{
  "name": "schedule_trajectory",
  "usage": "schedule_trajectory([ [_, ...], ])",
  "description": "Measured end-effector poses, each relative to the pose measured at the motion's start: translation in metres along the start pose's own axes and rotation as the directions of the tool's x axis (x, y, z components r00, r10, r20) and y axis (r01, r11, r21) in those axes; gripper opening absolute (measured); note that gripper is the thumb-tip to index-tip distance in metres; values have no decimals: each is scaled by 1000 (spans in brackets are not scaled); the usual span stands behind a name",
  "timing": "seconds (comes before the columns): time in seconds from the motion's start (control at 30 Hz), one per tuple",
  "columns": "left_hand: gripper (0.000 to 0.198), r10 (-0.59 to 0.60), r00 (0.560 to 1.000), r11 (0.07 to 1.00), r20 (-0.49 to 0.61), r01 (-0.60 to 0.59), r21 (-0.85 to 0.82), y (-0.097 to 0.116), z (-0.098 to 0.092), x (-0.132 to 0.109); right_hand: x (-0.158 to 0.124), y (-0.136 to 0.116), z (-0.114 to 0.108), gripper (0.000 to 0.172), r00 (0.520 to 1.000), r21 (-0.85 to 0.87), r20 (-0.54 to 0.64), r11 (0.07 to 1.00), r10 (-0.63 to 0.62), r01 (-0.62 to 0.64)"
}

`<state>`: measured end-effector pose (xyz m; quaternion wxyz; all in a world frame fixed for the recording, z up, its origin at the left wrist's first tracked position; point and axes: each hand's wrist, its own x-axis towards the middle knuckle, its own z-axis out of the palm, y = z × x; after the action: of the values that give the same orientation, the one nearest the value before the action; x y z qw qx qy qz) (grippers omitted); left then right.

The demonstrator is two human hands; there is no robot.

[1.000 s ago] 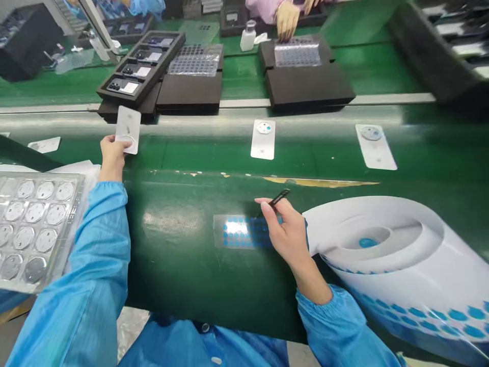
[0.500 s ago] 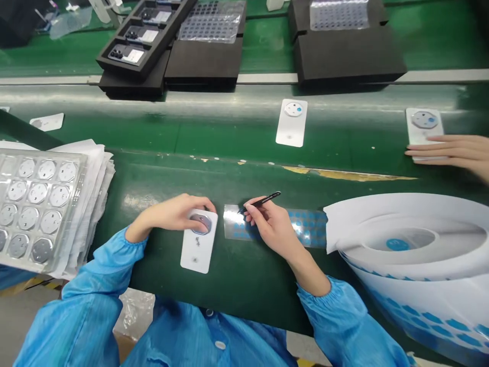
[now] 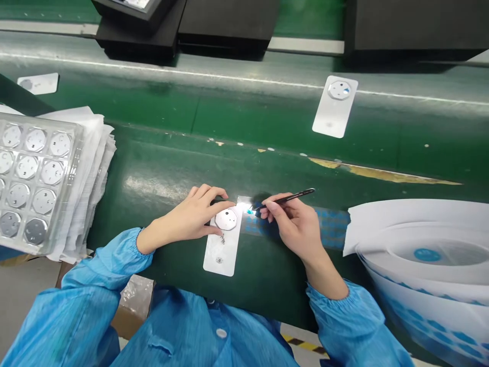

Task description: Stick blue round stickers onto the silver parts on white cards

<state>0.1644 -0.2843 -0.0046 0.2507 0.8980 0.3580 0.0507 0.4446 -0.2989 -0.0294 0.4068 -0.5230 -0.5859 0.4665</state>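
A white card [image 3: 222,247] with an octagonal metal disc [image 3: 226,219] near its top lies on the green bench in front of me. My left hand [image 3: 193,216] rests on the card's upper left edge, fingers curled around the disc. My right hand [image 3: 295,224] grips black tweezers [image 3: 287,199]; their tip holds a small blue dot sticker [image 3: 249,211] just right of the disc. Under that hand lies a clear strip of blue dot stickers [image 3: 328,229].
A large white roll of blue stickers [image 3: 424,260] fills the right. A clear tray of metal discs [image 3: 28,178] sits on a paper stack at left. Two more white cards [image 3: 335,107] [image 3: 38,83] lie on the green conveyor [image 3: 244,102], with black foam trays [image 3: 225,25] behind.
The tweezers have lifted a blue dot off the strip and carried it left to the disc's edge. My left hand has shifted off the disc, uncovering it. The view tilted down; the co-worker's hand is gone.
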Motion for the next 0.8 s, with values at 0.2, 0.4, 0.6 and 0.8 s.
schedule_trajectory([
  [0.2,69,15,999,1000,-47,-14,5,-3,8,-4,-10,-16,17,20,992,131,-9,984,125,-123],
  [0.4,67,5,999,1000,-52,-6,-21,-2,9,-2,-11,-17,33,32,963,139,52,953,265,-270],
  [0.6,59,4,999,1000,-52,-6,-29,-1,9,0,-9,-19,33,30,965,100,30,960,260,-262],
  [0.8,58,7,998,1000,-58,-9,-30,-2,10,0,-9,-23,34,30,969,75,12,966,247,-247],
])
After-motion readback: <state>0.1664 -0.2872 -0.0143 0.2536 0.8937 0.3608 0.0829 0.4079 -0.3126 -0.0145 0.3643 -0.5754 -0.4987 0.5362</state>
